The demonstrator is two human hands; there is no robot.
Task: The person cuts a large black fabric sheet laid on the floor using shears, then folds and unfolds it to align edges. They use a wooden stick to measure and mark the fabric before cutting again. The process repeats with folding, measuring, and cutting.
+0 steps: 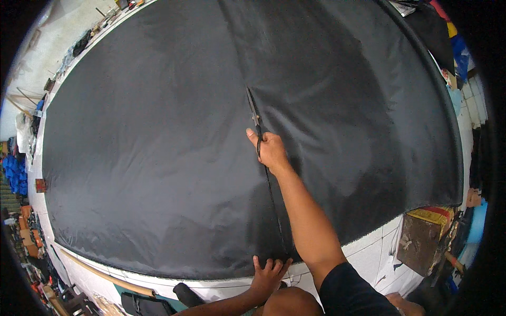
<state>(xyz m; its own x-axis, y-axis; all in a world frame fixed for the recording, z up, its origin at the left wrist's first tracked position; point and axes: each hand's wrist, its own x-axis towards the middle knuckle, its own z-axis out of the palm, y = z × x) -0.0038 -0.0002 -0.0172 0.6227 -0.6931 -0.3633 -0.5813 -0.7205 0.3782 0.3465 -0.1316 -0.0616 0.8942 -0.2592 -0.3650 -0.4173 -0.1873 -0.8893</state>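
While the left hand (268, 277) rests spread on the near edge of a shiny black sheet (147, 142), the right hand (273, 151) grips black-handled metal scissors (254, 112) mid-sheet, at 1 long cut (271, 196). A brown, boxy thing (419, 244) sits nearby, right.

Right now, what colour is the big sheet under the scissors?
The big sheet is plain black, slightly shiny; it shows best in the head view.

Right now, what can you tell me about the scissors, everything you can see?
The scissors have long, slim, metallic-looking blades, a visible pivot and dark handles, partly hidden by the right hand gripping them. They meet the black cloth at the far end of a slit, tips pointing forward. Whether the blades are fully closed is unclear.
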